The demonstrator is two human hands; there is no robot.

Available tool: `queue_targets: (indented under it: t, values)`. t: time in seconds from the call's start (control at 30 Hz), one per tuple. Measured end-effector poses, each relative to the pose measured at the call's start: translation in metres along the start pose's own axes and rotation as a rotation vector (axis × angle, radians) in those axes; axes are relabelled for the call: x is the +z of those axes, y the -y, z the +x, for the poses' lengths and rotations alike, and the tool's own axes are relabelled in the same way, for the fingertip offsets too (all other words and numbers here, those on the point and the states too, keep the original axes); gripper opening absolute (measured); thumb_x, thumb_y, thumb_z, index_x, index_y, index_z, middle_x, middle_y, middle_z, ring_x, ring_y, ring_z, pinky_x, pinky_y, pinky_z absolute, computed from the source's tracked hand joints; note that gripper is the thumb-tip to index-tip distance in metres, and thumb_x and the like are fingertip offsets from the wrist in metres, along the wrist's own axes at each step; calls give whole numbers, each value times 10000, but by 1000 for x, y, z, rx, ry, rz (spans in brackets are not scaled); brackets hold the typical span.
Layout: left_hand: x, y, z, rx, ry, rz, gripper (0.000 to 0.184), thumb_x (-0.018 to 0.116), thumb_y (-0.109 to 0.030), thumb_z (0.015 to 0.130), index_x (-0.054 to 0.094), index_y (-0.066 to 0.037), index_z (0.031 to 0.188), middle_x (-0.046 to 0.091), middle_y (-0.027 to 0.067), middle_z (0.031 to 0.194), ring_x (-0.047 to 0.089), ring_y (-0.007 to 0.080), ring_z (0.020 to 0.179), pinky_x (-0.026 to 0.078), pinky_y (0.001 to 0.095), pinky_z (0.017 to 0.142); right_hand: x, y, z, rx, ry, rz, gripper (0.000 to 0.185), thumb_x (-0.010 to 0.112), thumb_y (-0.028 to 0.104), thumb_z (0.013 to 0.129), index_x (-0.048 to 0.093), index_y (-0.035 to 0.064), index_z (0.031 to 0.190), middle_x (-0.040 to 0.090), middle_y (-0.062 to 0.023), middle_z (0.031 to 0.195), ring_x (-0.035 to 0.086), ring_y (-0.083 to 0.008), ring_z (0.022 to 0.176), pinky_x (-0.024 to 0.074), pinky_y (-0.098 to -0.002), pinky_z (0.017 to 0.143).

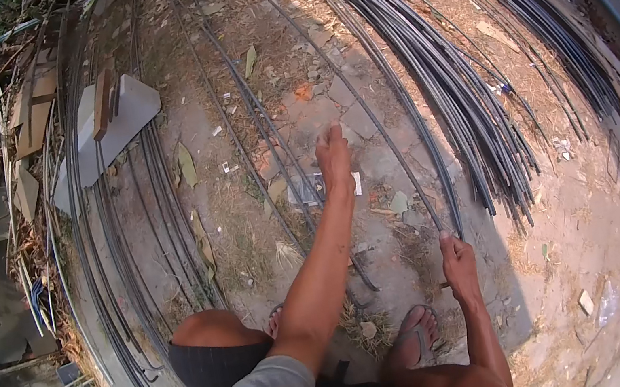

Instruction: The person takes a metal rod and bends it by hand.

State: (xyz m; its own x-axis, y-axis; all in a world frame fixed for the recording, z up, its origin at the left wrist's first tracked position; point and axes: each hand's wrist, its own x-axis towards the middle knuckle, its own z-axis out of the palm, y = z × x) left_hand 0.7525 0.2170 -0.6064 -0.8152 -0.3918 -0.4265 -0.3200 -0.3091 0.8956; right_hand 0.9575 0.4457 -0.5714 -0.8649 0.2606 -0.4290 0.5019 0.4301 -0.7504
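My left hand [334, 156] is stretched forward at the middle of the view, its fingers curled closed above the cracked ground. Whatever it may hold is too small or hidden to make out. Lower right, my right hand [459, 263] is closed around the near end of a long thin steel rod [374, 121], which runs away from me along the ground. A short dark stub shows at the left side of that hand. Just beside it, a pair of rods [430, 140] ends near my fingers. Several more rods [255, 112] lie left of my left hand.
A thick bundle of steel rods [418, 52] lies to the right, with another bundle [544, 23] beyond it. On the left, a white board [136, 108] and a wooden piece [102, 109] rest across rods. My sandalled foot [416, 336] stands between my arms.
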Motion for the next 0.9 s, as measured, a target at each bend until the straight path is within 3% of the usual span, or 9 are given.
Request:
queue_targets:
  t: [0.1, 0.2, 0.27, 0.37, 0.43, 0.5, 0.53, 0.8, 0.9]
  values:
    - [-61, 0, 5, 53, -189, 64, 399, 563, -282, 922, 534, 28, 1171, 602, 129, 1033, 624, 229, 881, 504, 318, 693, 0, 8, 31, -70, -102, -213, 462, 496, 356, 967, 596, -15, 711, 520, -136, 570, 510, -224, 557, 392, -387, 558]
    - [-126, 10, 9, 18, -223, 91, 279, 602, -242, 894, 589, 0, 1033, 595, 64, 880, 569, 143, 657, 469, 264, 557, 11, -27, 37, -297, -13, -487, 299, 542, 273, 929, 679, 8, 916, 647, -245, 819, 634, -403, 787, 480, -467, 730]
    - [-133, 11, 15, 51, -333, 109, 236, 622, -220, 844, 608, 11, 887, 561, 46, 648, 540, 131, 547, 425, 289, 516, 24, -9, 22, -619, -405, -621, 245, 575, 219, 905, 669, 24, 1019, 654, -245, 890, 631, -407, 831, 490, -457, 774]
    - [-143, 12, -2, -56, -184, 310, 257, 652, -255, 855, 626, -5, 909, 585, 43, 716, 590, 149, 643, 480, 267, 553, 44, 19, -17, -303, -1, -259, 247, 604, 182, 882, 663, 39, 1074, 667, -224, 929, 636, -402, 895, 493, -446, 808]
    - [-155, 52, 14, 28, -246, 564, 326, 666, -314, 797, 682, 4, 870, 688, 155, 785, 676, 276, 774, 509, 375, 734, 76, -2, -31, -188, 297, -205, 333, 626, 297, 871, 660, 53, 1095, 670, -213, 971, 635, -396, 940, 489, -443, 840]
    - [-153, 69, 10, -35, -251, 632, 340, 680, -344, 785, 708, -16, 873, 701, 192, 871, 673, 330, 858, 495, 395, 814, 95, -12, -39, -26, 549, -529, 448, 632, 438, 844, 669, 65, 1090, 671, -207, 1006, 636, -391, 953, 483, -450, 863]
    - [-147, 67, 1, -12, -272, 726, 345, 688, -351, 785, 701, -18, 874, 697, 199, 856, 674, 341, 853, 501, 403, 804, 102, -16, -44, -40, 570, -532, 532, 611, 526, 829, 664, 73, 1102, 666, -220, 1013, 629, -400, 966, 478, -459, 875]
    - [-130, 51, -15, 59, -212, 813, 428, 658, -341, 823, 648, 24, 1046, 694, 172, 893, 657, 350, 919, 478, 424, 864, 91, 7, -79, -401, 478, -570, 277, 584, 250, 848, 676, 43, 1008, 675, -216, 856, 631, -422, 877, 489, -484, 805]
    - [-119, 36, -30, -300, -184, 200, 430, 605, -370, 880, 646, 35, 1017, 672, 125, 808, 659, 277, 782, 510, 395, 747, 85, 31, -92, -435, 658, -577, 327, 567, 303, 865, 676, 38, 1022, 679, -210, 868, 631, -414, 898, 493, -465, 805]
